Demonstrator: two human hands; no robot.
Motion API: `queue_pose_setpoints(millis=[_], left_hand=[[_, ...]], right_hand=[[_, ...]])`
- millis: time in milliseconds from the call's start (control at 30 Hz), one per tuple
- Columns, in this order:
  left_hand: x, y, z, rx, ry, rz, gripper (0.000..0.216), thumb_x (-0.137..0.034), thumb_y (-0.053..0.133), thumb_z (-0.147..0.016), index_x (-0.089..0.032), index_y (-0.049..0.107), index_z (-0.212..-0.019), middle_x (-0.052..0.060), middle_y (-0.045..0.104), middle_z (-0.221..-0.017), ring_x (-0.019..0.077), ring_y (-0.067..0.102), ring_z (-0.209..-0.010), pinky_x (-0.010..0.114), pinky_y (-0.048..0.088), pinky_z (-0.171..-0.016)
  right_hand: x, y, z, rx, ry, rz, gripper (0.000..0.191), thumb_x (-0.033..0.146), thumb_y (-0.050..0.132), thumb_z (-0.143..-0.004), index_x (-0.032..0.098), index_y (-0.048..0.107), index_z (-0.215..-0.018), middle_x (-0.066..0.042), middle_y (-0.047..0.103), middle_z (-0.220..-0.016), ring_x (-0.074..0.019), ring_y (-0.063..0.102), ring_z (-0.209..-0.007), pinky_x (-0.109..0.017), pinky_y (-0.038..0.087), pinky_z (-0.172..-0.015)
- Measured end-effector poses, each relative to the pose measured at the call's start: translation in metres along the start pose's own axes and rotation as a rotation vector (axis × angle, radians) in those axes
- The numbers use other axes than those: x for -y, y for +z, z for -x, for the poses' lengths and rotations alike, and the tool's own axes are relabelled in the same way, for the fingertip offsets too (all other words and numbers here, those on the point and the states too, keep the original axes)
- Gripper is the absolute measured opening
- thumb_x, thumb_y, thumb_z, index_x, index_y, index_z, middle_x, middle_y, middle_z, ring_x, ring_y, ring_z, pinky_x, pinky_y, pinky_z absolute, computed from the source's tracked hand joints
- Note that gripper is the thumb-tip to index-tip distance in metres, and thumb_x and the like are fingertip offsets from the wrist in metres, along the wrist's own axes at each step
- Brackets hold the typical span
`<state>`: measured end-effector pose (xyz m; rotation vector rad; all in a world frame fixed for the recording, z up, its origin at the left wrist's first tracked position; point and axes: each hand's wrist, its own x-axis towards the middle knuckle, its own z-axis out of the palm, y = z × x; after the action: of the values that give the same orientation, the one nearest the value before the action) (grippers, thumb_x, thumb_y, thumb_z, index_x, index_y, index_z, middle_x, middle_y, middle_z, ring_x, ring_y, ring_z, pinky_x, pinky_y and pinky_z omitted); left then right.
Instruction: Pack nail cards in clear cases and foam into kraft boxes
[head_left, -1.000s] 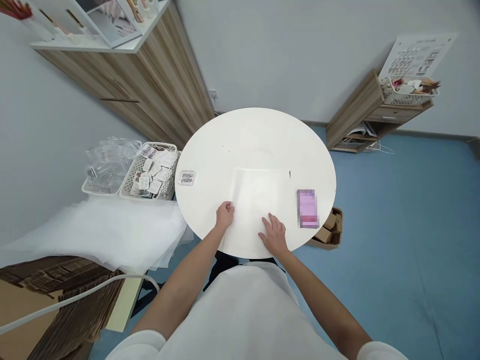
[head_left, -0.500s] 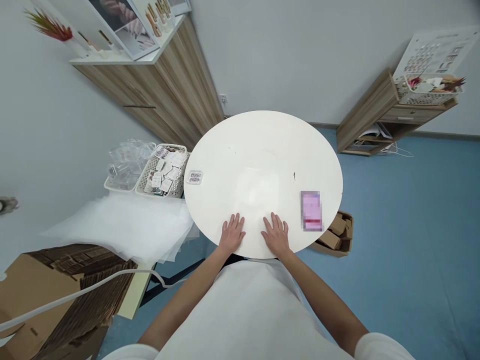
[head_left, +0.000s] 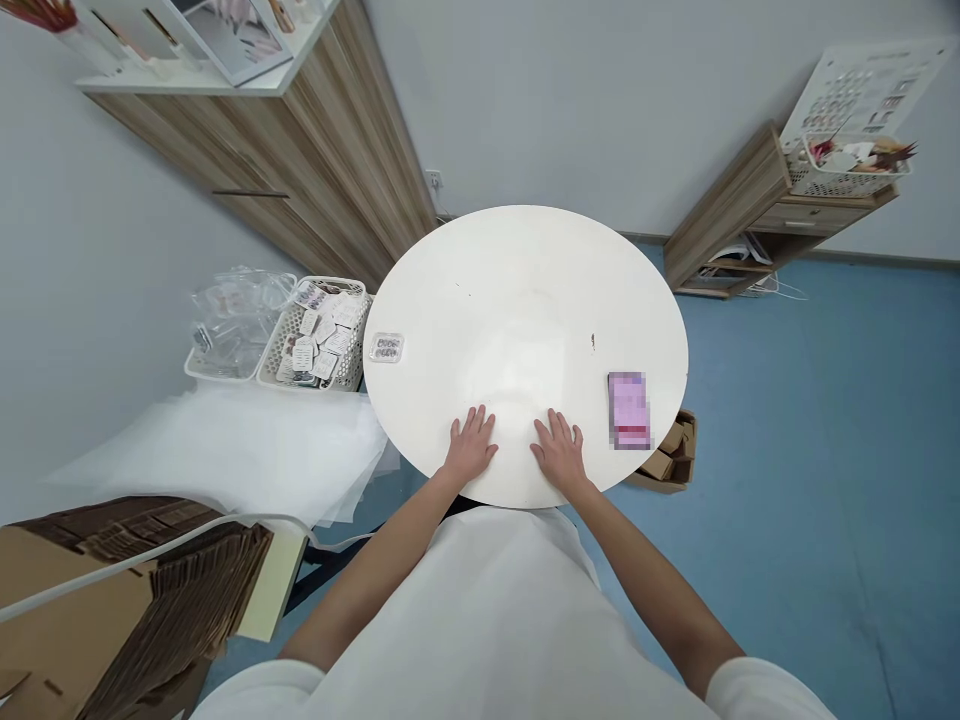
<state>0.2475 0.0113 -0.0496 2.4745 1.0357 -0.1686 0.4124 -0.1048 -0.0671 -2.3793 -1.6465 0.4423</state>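
Note:
My left hand (head_left: pixel 471 445) lies flat on the near part of a white round table (head_left: pixel 517 270), fingers spread and holding nothing. To its right, my right hand (head_left: pixel 559 450) rests palm down on the same tabletop, also with fingers apart and nothing in it. A pink-purple rectangular object (head_left: pixel 630 411), blurred into blocks, lies to the right of my right hand, apart from it. By the table's left edge sits a small clear plastic case (head_left: pixel 386 348) with several dark items inside, too small to name. A small dark mark (head_left: pixel 592 342) shows on the right half of the tabletop.
Left of the table stand a white basket of small cards (head_left: pixel 352 365) and a bin of clear plastic bags (head_left: pixel 232 330). White sheets (head_left: pixel 240 440) and stacked cardboard (head_left: pixel 202 580) lie nearer. A wooden cabinet (head_left: pixel 352 140) is behind; a cardboard box (head_left: pixel 679 470) sits on the floor right.
The whole view has shifted slightly, with the cabinet and baskets moving left and up in the picture. Both hands stay flat on the table, and the objects on it keep their places.

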Motion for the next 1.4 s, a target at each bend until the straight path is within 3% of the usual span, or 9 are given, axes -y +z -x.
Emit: queue_pose_setpoints(millis=[233, 400, 500, 600, 733, 833, 1033, 1233, 1400], left_hand=[[0.031, -0.019, 0.003, -0.071, -0.013, 0.232, 0.045, -0.03, 0.051, -0.077, -0.022, 0.043, -0.12, 0.012, 0.03, -0.138, 0.0287, 0.021, -0.129, 0.05, 0.015, -0.101], [0.102, -0.049, -0.004, -0.239, -0.123, 0.391, 0.038, -0.033, 0.052, -0.076, -0.02, 0.05, -0.113, 0.011, 0.04, -0.131, 0.0269, 0.03, -0.125, 0.043, 0.023, -0.101], [0.154, -0.071, -0.015, -0.394, -0.258, 0.52, 0.033, -0.03, 0.052, -0.076, -0.018, 0.053, -0.107, 0.01, 0.048, -0.12, 0.0231, 0.041, -0.116, 0.036, 0.03, -0.099], [0.196, -0.087, -0.029, -0.522, -0.394, 0.585, 0.035, -0.027, 0.052, -0.076, -0.017, 0.051, -0.109, 0.01, 0.051, -0.112, 0.0217, 0.045, -0.109, 0.036, 0.033, -0.097], [0.227, -0.094, -0.048, -0.519, -0.456, 0.661, 0.05, -0.029, 0.056, -0.074, -0.016, 0.042, -0.12, 0.012, 0.046, -0.119, 0.0222, 0.043, -0.111, 0.035, 0.036, -0.094], [0.236, -0.093, -0.061, -0.468, -0.516, 0.767, 0.056, -0.033, 0.056, -0.074, -0.017, 0.037, -0.125, 0.012, 0.044, -0.123, 0.0207, 0.046, -0.108, 0.032, 0.04, -0.089], [0.238, -0.097, -0.07, -0.369, -0.506, 0.842, 0.045, -0.03, 0.054, -0.076, -0.016, 0.047, -0.118, 0.01, 0.049, -0.117, 0.0186, 0.051, -0.1, 0.029, 0.044, -0.083], [0.232, -0.098, -0.063, -0.365, -0.531, 0.937, 0.042, -0.026, 0.057, -0.072, -0.015, 0.053, -0.113, 0.008, 0.054, -0.111, 0.0178, 0.053, -0.098, 0.029, 0.043, -0.086], [0.21, -0.103, -0.057, -0.386, -0.49, 0.949, 0.038, -0.025, 0.057, -0.072, -0.015, 0.057, -0.108, 0.007, 0.057, -0.105, 0.0167, 0.055, -0.095, 0.029, 0.042, -0.089]], right_hand=[[0.033, -0.005, -0.005, -0.081, -0.079, -0.103, 0.039, 0.03, 0.035, -0.085, 0.019, 0.041, -0.122, -0.014, 0.03, -0.137, -0.0265, 0.033, -0.122, -0.048, 0.026, -0.094], [0.085, -0.001, -0.041, 0.077, -0.272, -0.208, 0.035, 0.029, 0.036, -0.084, 0.022, 0.047, -0.117, -0.011, 0.045, -0.126, -0.0258, 0.043, -0.113, -0.046, 0.035, -0.091], [0.123, 0.002, -0.076, 0.173, -0.306, -0.268, 0.034, 0.028, 0.035, -0.085, 0.023, 0.048, -0.115, -0.009, 0.052, -0.117, -0.024, 0.05, -0.103, -0.043, 0.041, -0.085], [0.161, 0.01, -0.115, 0.215, -0.249, -0.377, 0.034, 0.03, 0.038, -0.084, 0.024, 0.048, -0.115, -0.008, 0.054, -0.112, -0.0221, 0.052, -0.099, -0.04, 0.043, -0.083], [0.206, 0.022, -0.16, 0.233, 0.009, -0.615, 0.047, 0.04, 0.053, -0.075, 0.025, 0.045, -0.119, -0.006, 0.049, -0.122, -0.0235, 0.048, -0.108, -0.041, 0.041, -0.089], [0.231, 0.028, -0.185, 0.284, 0.186, -0.88, 0.062, 0.047, 0.061, -0.067, 0.026, 0.042, -0.122, -0.005, 0.035, -0.135, -0.0249, 0.04, -0.118, -0.041, 0.039, -0.092], [0.254, 0.029, -0.202, 0.346, 0.276, -1.159, 0.062, 0.046, 0.059, -0.069, 0.026, 0.039, -0.124, -0.003, 0.037, -0.135, -0.022, 0.032, -0.125, -0.039, 0.035, -0.098], [0.246, 0.027, -0.192, 0.313, 0.285, -1.203, 0.059, 0.042, 0.06, -0.07, 0.025, 0.042, -0.123, -0.004, 0.039, -0.133, -0.022, 0.035, -0.123, -0.041, 0.033, -0.099], [0.226, 0.019, -0.178, 0.274, 0.238, -1.188, 0.057, 0.041, 0.06, -0.07, 0.025, 0.042, -0.123, -0.004, 0.042, -0.132, -0.0198, 0.037, -0.122, -0.039, 0.033, -0.1]])
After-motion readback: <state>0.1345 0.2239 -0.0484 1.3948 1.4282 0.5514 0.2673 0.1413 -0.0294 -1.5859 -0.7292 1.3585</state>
